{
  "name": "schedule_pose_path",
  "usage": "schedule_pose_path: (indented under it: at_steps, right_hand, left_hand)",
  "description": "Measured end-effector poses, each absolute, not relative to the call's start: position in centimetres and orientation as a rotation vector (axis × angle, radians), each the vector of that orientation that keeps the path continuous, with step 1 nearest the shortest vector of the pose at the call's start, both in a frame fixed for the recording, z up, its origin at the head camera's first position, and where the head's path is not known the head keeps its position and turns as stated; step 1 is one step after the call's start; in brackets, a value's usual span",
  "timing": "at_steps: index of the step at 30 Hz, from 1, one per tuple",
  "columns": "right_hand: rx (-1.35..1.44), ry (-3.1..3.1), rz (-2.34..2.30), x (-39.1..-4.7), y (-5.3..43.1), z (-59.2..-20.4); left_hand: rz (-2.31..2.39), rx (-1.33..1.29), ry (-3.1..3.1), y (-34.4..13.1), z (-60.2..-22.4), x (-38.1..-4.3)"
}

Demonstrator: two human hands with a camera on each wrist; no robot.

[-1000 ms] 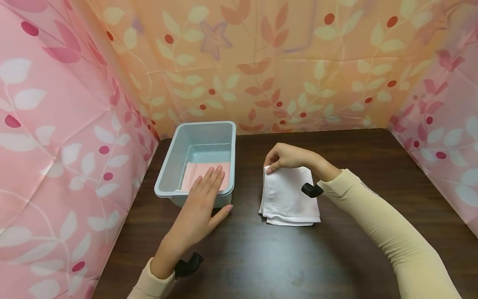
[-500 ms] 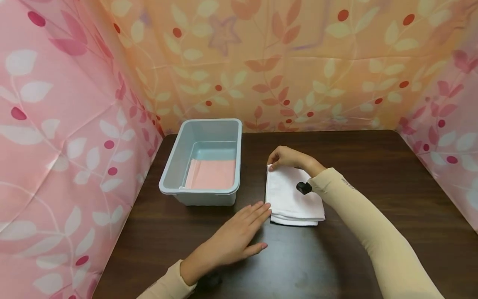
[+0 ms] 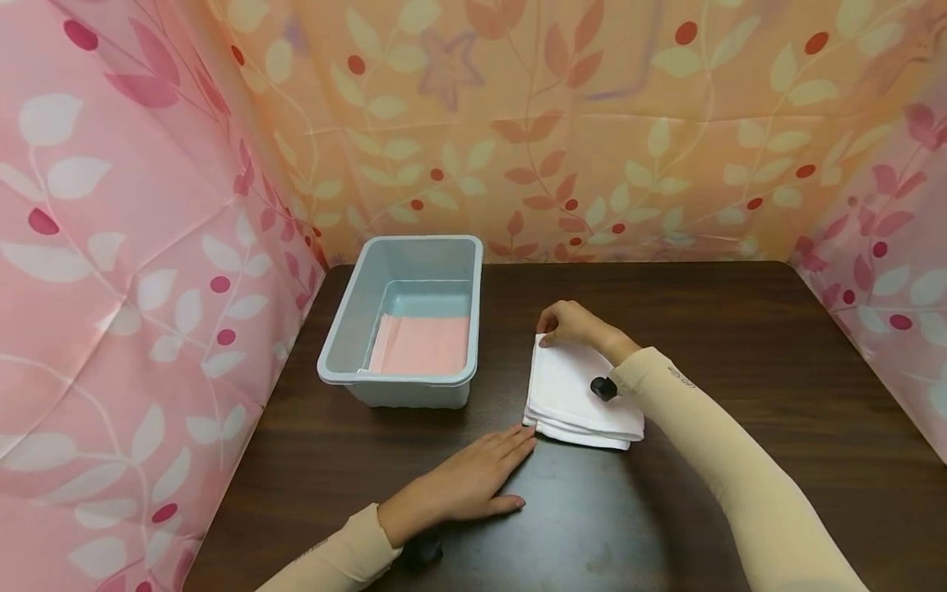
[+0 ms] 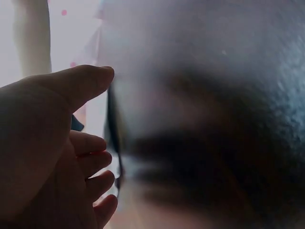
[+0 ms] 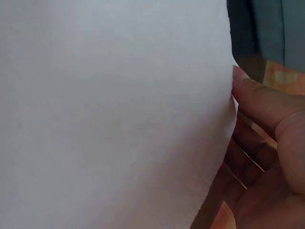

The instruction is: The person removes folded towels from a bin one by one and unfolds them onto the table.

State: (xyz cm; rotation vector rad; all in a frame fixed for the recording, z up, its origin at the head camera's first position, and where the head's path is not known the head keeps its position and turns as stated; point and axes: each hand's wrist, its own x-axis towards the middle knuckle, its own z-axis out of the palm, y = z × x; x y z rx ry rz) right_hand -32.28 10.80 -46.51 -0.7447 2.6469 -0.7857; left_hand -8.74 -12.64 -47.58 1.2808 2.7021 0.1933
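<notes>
Recorded the grey-blue bin (image 3: pixel 408 396) as smooth, faintly glossy plastic, the white cloth (image 3: pixel 570 390) as matt and finely napped, the pink piece (image 3: pixel 425 345) as matt, cloth-like material, the surface (image 3: pixel 747 345) as wood-grained, glossy in patches, and the hangings (image 3: pixel 518 90) as creased fabric.

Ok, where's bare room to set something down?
Tabletop is bare right of the right sleeve; more narrowly between bin and white cloth. Crowded: the cloth's left corners, right hand at the far one, left hand by the near.

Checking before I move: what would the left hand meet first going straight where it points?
Likely the folded white cloth: the left hand points at its near left corner, touching or nearly so; depth unclear.
</notes>
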Motion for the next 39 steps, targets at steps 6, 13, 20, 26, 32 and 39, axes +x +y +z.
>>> schedule_pose_path:
  at_steps: [6, 13, 20, 26, 32, 39]
  right_hand:
    - [-0.761, 2.766, -0.852, -31.2, 10.8, -46.1]
    - [-0.748, 2.747, -1.073, -27.9, 10.6, -44.4]
    - [-0.783, 2.681, -1.15, -22.8, 10.4, -44.4]
    - [-0.752, 2.653, -1.194, -19.7, 10.5, -46.1]
    - [-0.786, 2.632, -1.235, -18.2, 10.5, -48.3]
    - [-0.804, 2.724, -1.205, -17.6, 10.1, -49.0]
  left_hand:
    - [0.18, 1.262, 2.679, -12.5, -48.0, -9.1]
    - [0.197, 1.217, 2.661, -12.5, -47.9, -9.4]
    - [0.212, 1.172, 2.66, -12.6, -47.6, -9.7]
    - [0.222, 1.163, 2.663, -12.8, -47.6, -9.8]
    - [0.21, 1.176, 2.674, -12.8, -47.4, -9.7]
    - [0.224, 1.171, 2.683, -12.8, -47.4, -9.5]
